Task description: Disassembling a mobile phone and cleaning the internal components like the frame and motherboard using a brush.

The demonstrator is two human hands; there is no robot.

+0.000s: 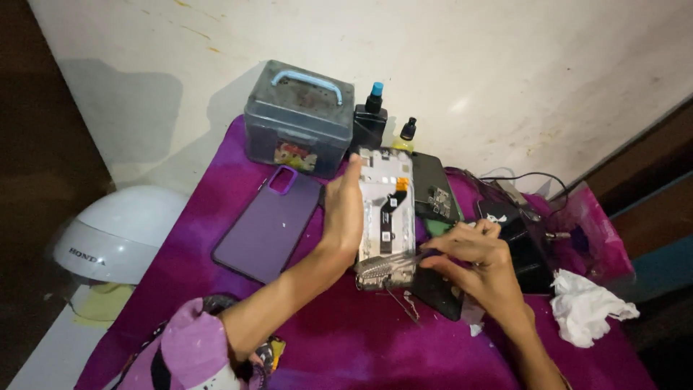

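While we look down at the purple cloth point(339, 347), these are the lines we can fill:

Phone frame: we see an opened phone point(388, 217) with its back off, white inner frame and small boards showing, lying on the cloth near the middle, its top end towards the wall.

Left hand: our left hand point(343, 206) lies along the phone's left edge, fingers stretched and close together, thumb side pressed to the frame; it steadies the phone rather than closing round it.

Right hand: our right hand point(473, 256) sits just right of the phone's lower end, fingers curled and pinched on thin metal tweezers point(393, 261).

Tweezers: the tips reach over the phone's bottom part; whether they touch it we cannot tell.

Purple case: a purple phone cover point(271, 224) lies flat to the left of the phone, apart from it.

Box: a grey plastic box point(298, 119) with a blue handle stands against the wall behind the cover.

Bottles: a dark bottle with a blue cap point(371, 115) and a smaller yellowish bottle point(407, 135) stand just right of the box.

Dark panel: a black flat panel point(433, 188) lies behind our right hand.

Tissue: a crumpled white tissue point(588, 307) lies at the cloth's right edge.

Helmet: a white helmet point(119, 235) rests off the cloth on the left.
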